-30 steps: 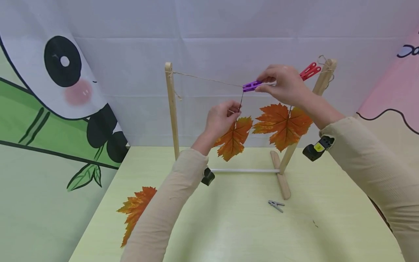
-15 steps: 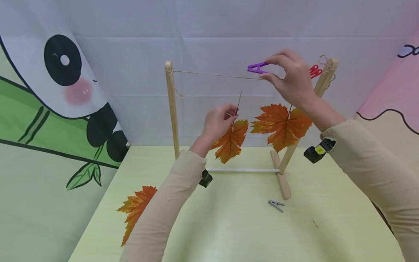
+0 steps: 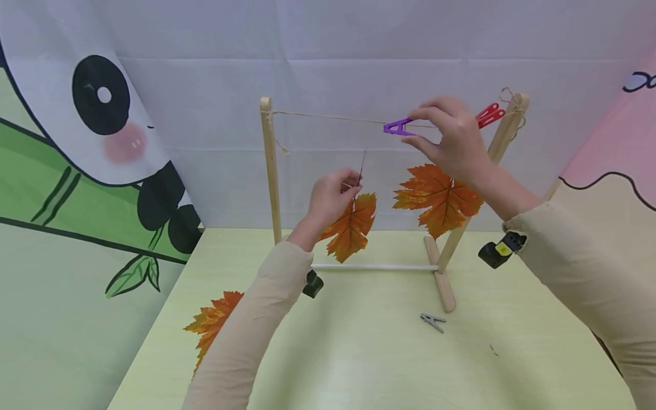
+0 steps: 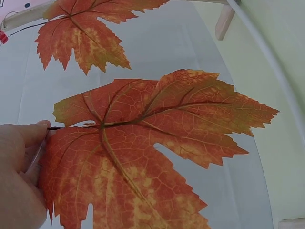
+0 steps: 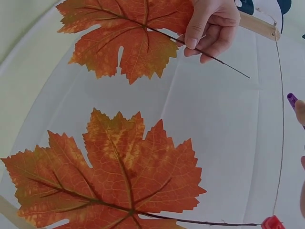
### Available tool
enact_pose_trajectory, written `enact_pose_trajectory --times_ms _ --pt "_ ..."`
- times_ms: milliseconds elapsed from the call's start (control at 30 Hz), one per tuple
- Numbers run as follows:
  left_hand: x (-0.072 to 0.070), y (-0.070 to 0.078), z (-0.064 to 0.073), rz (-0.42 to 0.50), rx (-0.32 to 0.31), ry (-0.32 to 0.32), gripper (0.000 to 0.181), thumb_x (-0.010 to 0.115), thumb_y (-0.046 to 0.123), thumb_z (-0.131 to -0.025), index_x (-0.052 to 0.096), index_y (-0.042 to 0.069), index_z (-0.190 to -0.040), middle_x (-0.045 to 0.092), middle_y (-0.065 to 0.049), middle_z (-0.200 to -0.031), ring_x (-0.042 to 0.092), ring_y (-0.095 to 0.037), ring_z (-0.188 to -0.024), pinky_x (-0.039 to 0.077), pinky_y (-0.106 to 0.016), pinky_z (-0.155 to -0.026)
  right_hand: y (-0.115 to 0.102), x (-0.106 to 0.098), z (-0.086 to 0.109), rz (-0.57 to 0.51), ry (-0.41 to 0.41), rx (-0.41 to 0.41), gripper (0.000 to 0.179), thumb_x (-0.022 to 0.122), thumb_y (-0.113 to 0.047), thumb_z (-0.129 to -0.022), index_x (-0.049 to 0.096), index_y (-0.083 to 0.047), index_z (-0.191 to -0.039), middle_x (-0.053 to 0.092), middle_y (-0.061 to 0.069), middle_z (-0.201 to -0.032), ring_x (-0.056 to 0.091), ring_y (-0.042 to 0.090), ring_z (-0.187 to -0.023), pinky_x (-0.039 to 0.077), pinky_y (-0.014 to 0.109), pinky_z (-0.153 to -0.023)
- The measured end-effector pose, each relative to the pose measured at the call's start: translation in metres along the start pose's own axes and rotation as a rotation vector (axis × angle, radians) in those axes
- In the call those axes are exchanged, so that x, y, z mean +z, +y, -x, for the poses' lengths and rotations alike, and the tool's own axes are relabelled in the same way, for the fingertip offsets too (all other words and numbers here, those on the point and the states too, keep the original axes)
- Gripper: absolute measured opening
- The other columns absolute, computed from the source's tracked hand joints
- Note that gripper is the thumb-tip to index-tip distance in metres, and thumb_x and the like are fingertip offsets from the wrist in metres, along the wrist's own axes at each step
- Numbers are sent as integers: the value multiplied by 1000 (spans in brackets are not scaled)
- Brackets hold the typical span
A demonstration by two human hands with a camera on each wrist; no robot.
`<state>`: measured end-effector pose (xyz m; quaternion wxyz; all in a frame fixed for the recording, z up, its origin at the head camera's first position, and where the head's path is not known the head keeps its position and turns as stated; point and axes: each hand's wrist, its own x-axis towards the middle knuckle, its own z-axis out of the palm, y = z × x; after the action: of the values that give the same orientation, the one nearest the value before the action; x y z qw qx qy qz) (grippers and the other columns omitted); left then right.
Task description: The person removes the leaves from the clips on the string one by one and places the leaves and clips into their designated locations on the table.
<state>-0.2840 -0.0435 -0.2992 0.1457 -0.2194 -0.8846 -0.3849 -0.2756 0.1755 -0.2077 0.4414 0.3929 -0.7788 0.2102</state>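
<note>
My left hand [image 3: 333,196] pinches the thin dark stem of an orange maple leaf [image 3: 351,228], which hangs below the twine [image 3: 328,117]. The stem's bare tip points up, apart from the twine. Between thumb and fingers, my right hand [image 3: 453,134] holds a purple clothespin [image 3: 396,126] by its handle ends, which are spread; its nose overlaps the twine in the head view. A second maple leaf [image 3: 438,196] hangs to the right, its stem at a red clothespin [image 5: 273,223] on the twine. Only the right hand's fingertips [image 5: 300,112] show in the right wrist view.
The twine runs between two wooden posts [image 3: 270,171], joined low down by a white rod [image 3: 379,267]. A grey clothespin [image 3: 433,322] lies on the table [image 3: 359,353]. Another maple leaf [image 3: 215,322] lies at the left, partly behind the left sleeve.
The purple clothespin, first at the stem's tip on the twine, came up off it and is now lower, back at twine height. My left hand moved down and left with the leaf.
</note>
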Motion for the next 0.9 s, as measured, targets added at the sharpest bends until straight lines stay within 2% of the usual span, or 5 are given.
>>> enact_pose_trajectory --times_ms 200,667,900 --pt "-2 -9 5 -1 -9 0 15 61 12 -87 65 7 -100 67 -5 -91 63 -16 -80 50 -25 -73 -1 -1 6 14 -5 -53 32 74 -14 -74 65 7 -97 60 20 -92 52 32 -90 42 36 -78" --pt "-3 -30 21 -4 -64 -21 15 60 11 -87 65 6 -100 67 -7 -91 64 -19 -79 51 -28 -73 -3 2 27 -33 -10 -15 33 77 -6 -69 65 6 -98 59 19 -93 52 31 -89 41 31 -75" --pt "-2 -37 27 -8 -79 -34 15 61 11 -87 65 5 -100 67 -8 -91 65 -20 -80 51 -29 -74 -2 2 37 -10 -41 -9 33 77 -7 -69 65 6 -96 60 18 -93 53 30 -91 44 30 -78"
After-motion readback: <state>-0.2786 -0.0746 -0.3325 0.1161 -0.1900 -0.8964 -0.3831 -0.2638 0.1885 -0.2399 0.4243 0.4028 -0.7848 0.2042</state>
